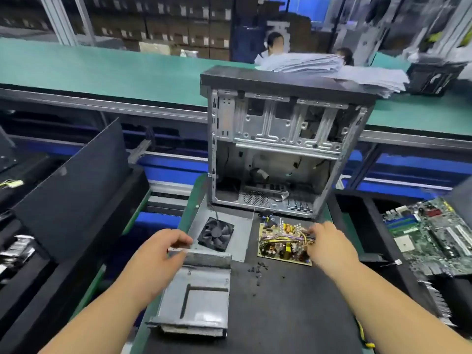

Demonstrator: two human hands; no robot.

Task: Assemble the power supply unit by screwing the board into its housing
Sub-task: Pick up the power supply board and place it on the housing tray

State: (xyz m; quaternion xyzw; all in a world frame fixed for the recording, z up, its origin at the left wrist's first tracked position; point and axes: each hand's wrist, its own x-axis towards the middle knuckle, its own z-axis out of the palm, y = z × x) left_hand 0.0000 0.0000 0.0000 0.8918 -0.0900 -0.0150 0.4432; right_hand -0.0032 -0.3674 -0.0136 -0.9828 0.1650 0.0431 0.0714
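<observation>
Handling: board (283, 245) light, stiff, fragile; take by edges. Right grip (329, 245) pinches its wires; left grip (163, 247) clamped on housing (201, 284) rim.

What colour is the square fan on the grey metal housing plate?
Black, in the head view: the square fan on the grey metal housing plate.

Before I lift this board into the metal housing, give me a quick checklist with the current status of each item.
1. Right hand has the power supply board: ok, fingers on its right edge at the wires.
2. Left hand steadies the housing: ok, gripping its far wall.
3. Housing floor bare: ok.
4. Screws within reach: ok, loose on the mat between housing and board.
5. Fan cover out of the way: ok, lying flat behind the housing.
6. Screwdriver ready: cannot tell, none in view.
</observation>
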